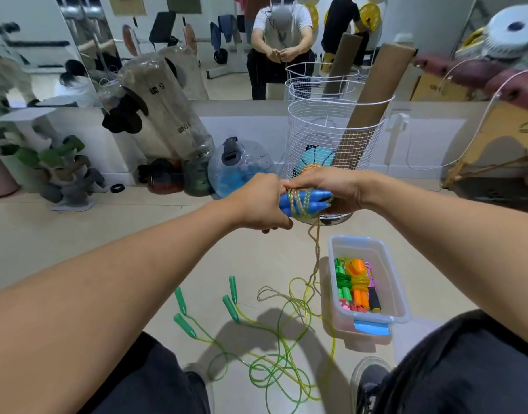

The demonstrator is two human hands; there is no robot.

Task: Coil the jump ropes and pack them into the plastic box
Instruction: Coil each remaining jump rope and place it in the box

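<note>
Jump rope with blue handles (pixel 304 203) is held up between both hands, above and slightly beyond the plastic box (pixel 397 282), which stands on the floor (pixel 77 234). The two handles lie side by side with their long axis running left to right, pointed ends toward the right hand (pixel 328 189). Several turns of the iridescent cord are already wound across them near the left hand (pixel 264 201). The left hand grips the butt ends of the handles, fingers curled round them; the right hand is closed over the pointed ends and appears to pinch the cord against them, though its fingertips are hidden.

From the bundle the loose tail (pixel 316 258) drops straight down toward the near left corner of the box and ends in slack loops on the floor beside it. So the remaining cord lies below the hands, and winding it up looks like the step in hand.

The box, closer to the right arm, already holds coiled ropes, green, orange and pink. Left of the box, two green-handled ropes (pixel 232 306) lie tangled on the floor, not yet coiled.
</note>
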